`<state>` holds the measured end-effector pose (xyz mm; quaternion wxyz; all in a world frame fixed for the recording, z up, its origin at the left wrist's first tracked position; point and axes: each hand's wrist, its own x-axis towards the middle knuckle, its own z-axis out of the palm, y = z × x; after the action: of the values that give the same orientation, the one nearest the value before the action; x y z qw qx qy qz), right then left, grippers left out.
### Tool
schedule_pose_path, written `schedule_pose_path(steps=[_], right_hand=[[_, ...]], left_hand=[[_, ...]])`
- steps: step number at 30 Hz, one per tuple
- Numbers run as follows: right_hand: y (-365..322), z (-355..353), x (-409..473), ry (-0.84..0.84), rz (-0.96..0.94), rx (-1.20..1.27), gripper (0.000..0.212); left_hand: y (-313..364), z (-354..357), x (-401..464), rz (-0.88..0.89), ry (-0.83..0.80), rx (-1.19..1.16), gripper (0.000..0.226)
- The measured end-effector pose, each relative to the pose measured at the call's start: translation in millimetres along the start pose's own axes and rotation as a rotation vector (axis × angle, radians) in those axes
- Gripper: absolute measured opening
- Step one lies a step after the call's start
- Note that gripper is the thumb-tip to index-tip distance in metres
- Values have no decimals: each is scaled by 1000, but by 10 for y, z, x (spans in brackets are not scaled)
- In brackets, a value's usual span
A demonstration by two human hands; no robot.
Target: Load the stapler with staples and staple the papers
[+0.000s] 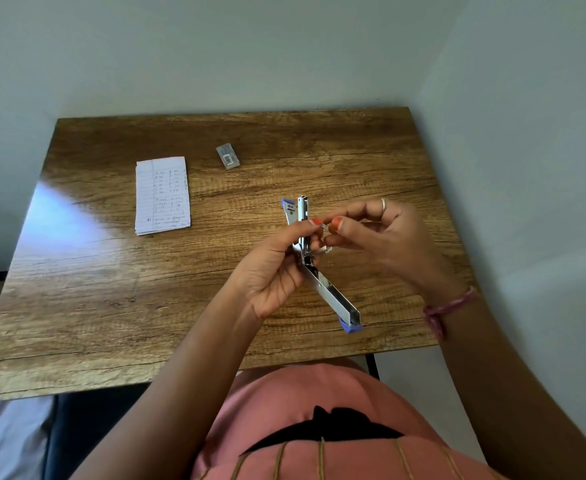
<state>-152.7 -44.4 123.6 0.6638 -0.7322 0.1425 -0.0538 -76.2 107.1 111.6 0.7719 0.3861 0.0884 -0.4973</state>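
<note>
Torso in pink top [336,427] fills the bottom edge, both forearms reaching out over the table [111,271].

Table: wood grain, mostly bare. Papers [162,195], a small lined stack with handwriting, lie flat far-left, well apart from the hands. No staple visible in them, so stapling looks not yet done.

Stapler [319,268]: swung fully open, held above the table mid-frame. Blue-tipped top arm points toward the camera, magazine channel points away.

Left hand [274,271]: closed around the stapler near its hinge, thumb up along the channel.

Right hand [381,233]: narrow pinch, thumb and forefinger on a small strip of staples [325,226], right beside the channel. Can't tell if the strip is touching the rail yet.

Staple box [228,156]: far centre, untouched by either hand.

Status, my read: stapler opened, strip picked. Left: seat strip, close stapler, fetch papers, staple.
</note>
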Motion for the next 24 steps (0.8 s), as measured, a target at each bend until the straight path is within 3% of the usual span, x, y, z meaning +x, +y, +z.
schedule_pose_path(steps=[5, 13, 24], right_hand=[[-116, 9, -12, 21, -157, -296, 12], [-255, 13, 8, 39, -359, -707, 9], [-312, -65, 78, -21, -312, -777, 6]], left_hand=[[-20, 1, 15, -6, -5, -21, 28], [7, -12, 23, -24, -43, 10, 13], [65, -65, 62, -34, -87, 46, 34]])
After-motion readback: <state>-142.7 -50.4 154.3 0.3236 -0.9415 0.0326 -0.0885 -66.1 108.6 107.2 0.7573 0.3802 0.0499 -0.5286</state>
